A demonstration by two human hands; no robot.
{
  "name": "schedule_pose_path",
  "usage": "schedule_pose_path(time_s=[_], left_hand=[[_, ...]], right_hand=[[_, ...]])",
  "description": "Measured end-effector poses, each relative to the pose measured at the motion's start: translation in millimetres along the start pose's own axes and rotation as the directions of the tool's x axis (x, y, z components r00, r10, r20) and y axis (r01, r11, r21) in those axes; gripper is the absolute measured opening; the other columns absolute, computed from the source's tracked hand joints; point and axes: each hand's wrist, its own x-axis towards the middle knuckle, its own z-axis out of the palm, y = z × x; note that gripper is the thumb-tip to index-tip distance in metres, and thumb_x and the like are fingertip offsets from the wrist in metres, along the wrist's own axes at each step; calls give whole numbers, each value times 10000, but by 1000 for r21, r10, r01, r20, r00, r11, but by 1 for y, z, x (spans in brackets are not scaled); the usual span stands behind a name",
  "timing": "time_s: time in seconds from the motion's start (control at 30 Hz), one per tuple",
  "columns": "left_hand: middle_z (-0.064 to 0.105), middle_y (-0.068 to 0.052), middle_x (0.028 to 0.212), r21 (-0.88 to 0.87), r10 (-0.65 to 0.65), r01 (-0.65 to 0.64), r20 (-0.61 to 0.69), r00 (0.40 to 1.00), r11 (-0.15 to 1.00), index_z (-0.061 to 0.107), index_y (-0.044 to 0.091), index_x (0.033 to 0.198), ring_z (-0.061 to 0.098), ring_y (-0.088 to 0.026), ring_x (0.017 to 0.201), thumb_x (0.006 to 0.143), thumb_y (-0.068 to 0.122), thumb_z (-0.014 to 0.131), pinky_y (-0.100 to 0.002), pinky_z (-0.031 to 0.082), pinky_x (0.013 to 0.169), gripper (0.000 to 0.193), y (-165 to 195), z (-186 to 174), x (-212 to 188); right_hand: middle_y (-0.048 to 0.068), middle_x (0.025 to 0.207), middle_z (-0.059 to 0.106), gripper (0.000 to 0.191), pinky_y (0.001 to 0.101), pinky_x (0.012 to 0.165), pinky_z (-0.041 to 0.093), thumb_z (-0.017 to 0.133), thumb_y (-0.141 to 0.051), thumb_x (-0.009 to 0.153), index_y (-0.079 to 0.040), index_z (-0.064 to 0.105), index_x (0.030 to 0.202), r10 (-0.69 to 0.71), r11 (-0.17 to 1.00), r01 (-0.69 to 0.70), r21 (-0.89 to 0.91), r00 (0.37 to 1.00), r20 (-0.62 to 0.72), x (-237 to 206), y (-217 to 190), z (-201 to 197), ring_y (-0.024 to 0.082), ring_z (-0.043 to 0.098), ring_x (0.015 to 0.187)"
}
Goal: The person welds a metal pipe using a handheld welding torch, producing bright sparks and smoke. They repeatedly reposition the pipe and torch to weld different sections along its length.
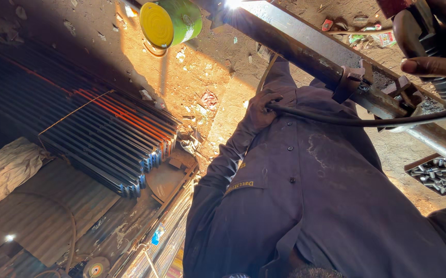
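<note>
Bare sandy ground (192, 72) fills the upper part of the view, lit by hard sunlight and strewn with scraps of litter (208, 99). A green and yellow can (170, 21) sits on the dirt near the top. To the left lies a stack of corrugated metal sheets (99, 139) — dark, with edges that catch orange light. Beside it, in shadow, a pale cloth (4, 172) drapes over more rusty sheeting (53, 216). At the right edge a tray of bolts (439, 176) rests on the sand.

Green-yellow can (170, 21) on dirt w/ scattered litter. Stacked corrugated sheets (107, 136) nearby. Tray of bolts (438, 176) by the co-worker's dark shirt (305, 195).
</note>
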Motion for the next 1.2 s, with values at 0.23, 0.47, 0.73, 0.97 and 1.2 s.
schedule_pose_path(time_s=[0.23,0.47,0.73,0.97,1.2], left_hand=[[703,-111,1086,23,-6,6,-19,1000,1000,712,63,1129,739,-262,995,814,-6,747,-342,609,845,324,-1,1,1],[687,-121,1032,-8,5,-5,-6,1000,1000,695,46,1111,717,-257,947,771,12,769,-331,578,783,349,9,-4,3],[674,-114,985,-36,71,-72,-23,997,997,685,19,1102,684,-234,872,722,-56,706,-322,555,766,389,0,-2,4],[694,-127,1039,-44,66,-67,-23,998,997,688,18,1110,692,-242,894,729,-57,754,-318,564,790,393,1,0,3],[685,-121,1047,-51,64,-65,-15,998,997,686,32,1121,708,-251,941,735,-34,772,-319,572,805,400,0,0,-3]], right_hand=[[236,1301,604,980,466,951,568,792,-212,768,-79,382,1648,21,1000,-20,13,1000,-12,0,-5,0,347,649,1167],[192,1253,618,940,456,901,587,784,-200,784,-107,417,1644,63,995,-62,82,998,-14,-2,20,-2,312,664,1117],[339,1236,512,815,565,861,542,820,-206,890,-46,377,1555,109,994,-109,-1,994,-16,-7,23,3,494,598,1031],[334,1396,490,941,577,941,528,761,-175,808,-85,295,1621,120,991,-121,-55,992,-24,-10,-16,7,506,588,1184],[353,1390,510,948,568,941,508,745,-144,796,-72,292,1625,44,993,-48,-111,998,-39,-14,-25,11,514,597,1209]])
